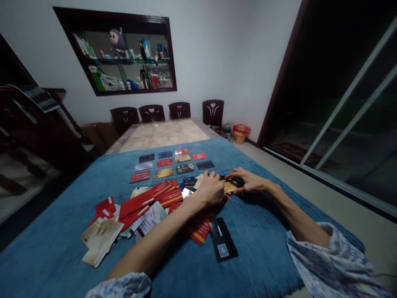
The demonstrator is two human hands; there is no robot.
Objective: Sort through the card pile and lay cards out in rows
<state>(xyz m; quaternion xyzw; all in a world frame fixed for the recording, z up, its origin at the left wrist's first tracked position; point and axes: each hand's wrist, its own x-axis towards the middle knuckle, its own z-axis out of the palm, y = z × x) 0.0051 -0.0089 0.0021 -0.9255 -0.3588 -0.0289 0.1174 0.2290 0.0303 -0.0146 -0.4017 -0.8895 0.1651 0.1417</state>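
My left hand (pixel 212 188) is bent over a small heap of cards, its fingers curled down and its thumb hidden. Facing it, my right hand (pixel 249 181) has thumb and fingers closed around the edge of a gold card (pixel 230 187). Dark blue cards (pixel 190 183) poke out at the left hand's far side. Beyond the hands, several plastic cards lie spread in rough rows, among them a black and gold VIP card (pixel 185 167) and a plain dark card (pixel 205 164). A black card sleeve with a QR code (pixel 223 240) rests nearer to me.
Red paper sleeves (pixel 136 205) and cream paper slips (pixel 104 240) lie in a loose pile left of my forearm. A blue cloth (pixel 71 215) covers the near part of the table (pixel 164 132). Dark chairs (pixel 213 111) stand at its far end.
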